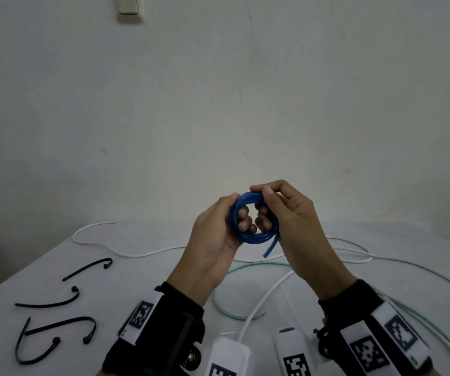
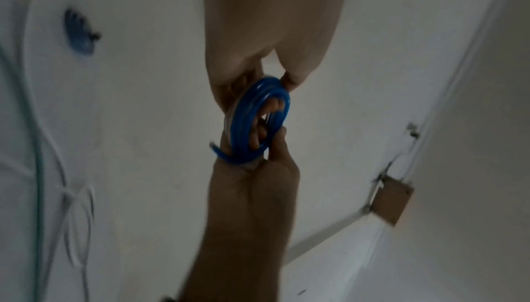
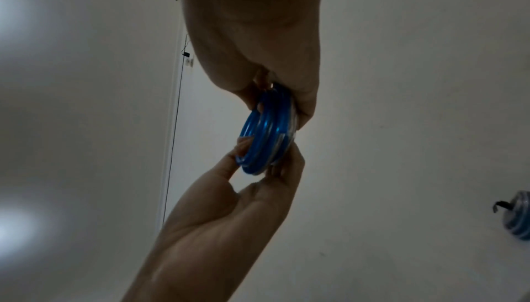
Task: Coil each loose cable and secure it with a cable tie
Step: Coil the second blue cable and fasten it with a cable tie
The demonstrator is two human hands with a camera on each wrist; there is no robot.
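Blue plastic cable, wound into a small ring (image 1: pixel 253 221), is held up above the white table (image 1: pixel 142 270), well clear of its edges. The left hand (image 1: pixel 213 240) and right hand (image 1: pixel 294 226) pinch opposite sides, fingers curled through the centre. Four black cable ties (image 1: pixel 55 329) lie near the table's left edge. Wrist views are blurred; the ring's far turns are hidden behind fingers.

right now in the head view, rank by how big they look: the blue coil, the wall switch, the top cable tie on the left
1. Blue coil, held up by both hands, nearer the camera, which flatters it.
2. Top cable tie, long but thin.
3. Wall switch, far off and cut by the frame edge, so its place is unsure.
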